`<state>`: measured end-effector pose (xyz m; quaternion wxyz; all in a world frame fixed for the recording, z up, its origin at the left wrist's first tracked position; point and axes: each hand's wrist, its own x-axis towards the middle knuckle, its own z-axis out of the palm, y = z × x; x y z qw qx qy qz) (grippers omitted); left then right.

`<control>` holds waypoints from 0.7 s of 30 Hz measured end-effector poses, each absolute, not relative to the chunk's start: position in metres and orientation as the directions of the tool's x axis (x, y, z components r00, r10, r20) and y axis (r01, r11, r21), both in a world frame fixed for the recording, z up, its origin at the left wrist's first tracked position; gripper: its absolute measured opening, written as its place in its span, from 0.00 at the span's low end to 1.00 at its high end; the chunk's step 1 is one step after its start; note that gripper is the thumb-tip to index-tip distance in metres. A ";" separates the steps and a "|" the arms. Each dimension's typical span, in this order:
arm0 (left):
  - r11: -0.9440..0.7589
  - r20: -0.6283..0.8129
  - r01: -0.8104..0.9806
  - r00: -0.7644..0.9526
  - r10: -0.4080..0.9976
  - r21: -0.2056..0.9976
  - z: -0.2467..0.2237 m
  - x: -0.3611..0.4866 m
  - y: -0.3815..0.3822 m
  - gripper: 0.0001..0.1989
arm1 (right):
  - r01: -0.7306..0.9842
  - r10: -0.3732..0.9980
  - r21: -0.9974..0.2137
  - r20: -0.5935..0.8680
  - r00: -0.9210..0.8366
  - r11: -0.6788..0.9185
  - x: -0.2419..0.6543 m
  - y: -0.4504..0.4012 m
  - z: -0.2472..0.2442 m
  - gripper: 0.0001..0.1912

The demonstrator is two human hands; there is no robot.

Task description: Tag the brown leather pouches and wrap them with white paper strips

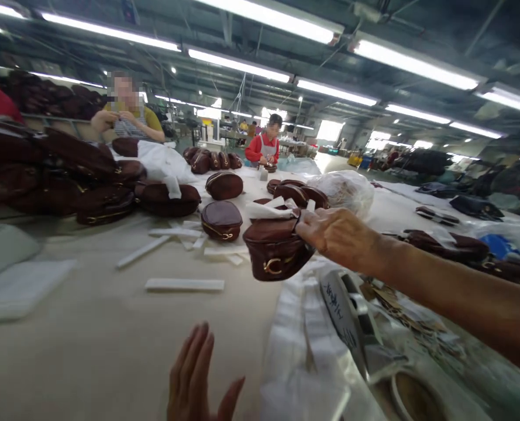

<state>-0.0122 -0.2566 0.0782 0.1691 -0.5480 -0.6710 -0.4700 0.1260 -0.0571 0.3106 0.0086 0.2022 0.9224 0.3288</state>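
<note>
My right hand [330,234] reaches in from the right, fingers closed on the upper right edge of a dark brown leather bag [275,257]. A gold C-shaped clasp shows on the bag's front, and it hangs over the white table. White strips [271,210] lie at or just behind its top. At the lower middle my left hand [196,380] is raised above the tabletop [110,345], fingers stretched out, thumb apart, holding nothing. Beyond it a flat white strip [185,285] lies on the table. Just left of the held bag stands a similar small brown bag [221,221].
Brown bags [58,169] are piled at the left. More bags [301,192] and a clear plastic bundle [345,190] sit behind my right hand. A grey device with handwriting [343,316] stands at the lower right, beside scraps. Two people [130,120] work across the table.
</note>
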 end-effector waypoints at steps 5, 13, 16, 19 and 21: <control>-0.048 0.885 0.988 -0.111 0.453 0.149 0.120 -0.028 -0.267 0.44 | 0.009 0.072 0.422 -0.134 -0.988 0.907 0.073 -0.151 0.279 0.09; 0.302 0.690 0.760 -0.650 0.319 0.576 0.064 -0.063 -0.335 0.34 | 0.372 0.426 -0.265 0.191 -0.884 0.890 0.060 -0.142 0.228 0.09; 0.310 0.661 0.730 -0.683 0.309 0.609 0.046 -0.045 -0.348 0.38 | 0.580 0.666 -0.708 -0.208 -0.716 0.403 0.077 -0.157 0.195 0.18; 0.240 0.691 0.782 -0.622 0.369 0.575 0.025 -0.009 -0.360 0.39 | 0.472 0.526 -0.877 -0.442 -0.726 -0.085 0.093 -0.185 0.167 0.26; 0.181 0.731 0.850 -0.520 0.443 0.495 0.011 0.015 -0.366 0.34 | 0.371 0.513 -0.918 -0.388 -0.766 -0.139 0.100 -0.198 0.160 0.32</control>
